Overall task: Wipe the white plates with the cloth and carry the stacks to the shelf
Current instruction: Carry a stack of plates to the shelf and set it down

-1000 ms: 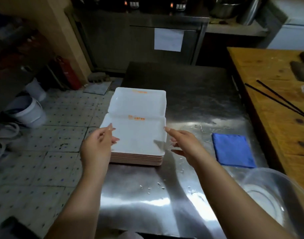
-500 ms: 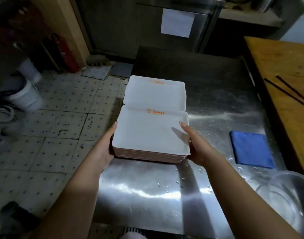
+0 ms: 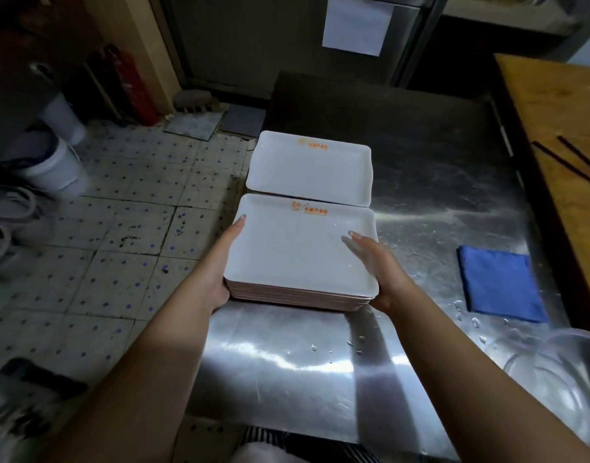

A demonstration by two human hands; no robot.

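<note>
Both hands clasp the near stack of white plates (image 3: 303,255) at the worktop (image 3: 287,379) edge, left hand (image 3: 220,262) and right hand (image 3: 377,265) on opposite sides, fingers hidden beneath, so lift level and evenly; the shelf is out of view.

My head view is dim, glare streaking the wet steel table (image 3: 437,182); dark corners, soft blur, wide-angle bending at edges
</note>
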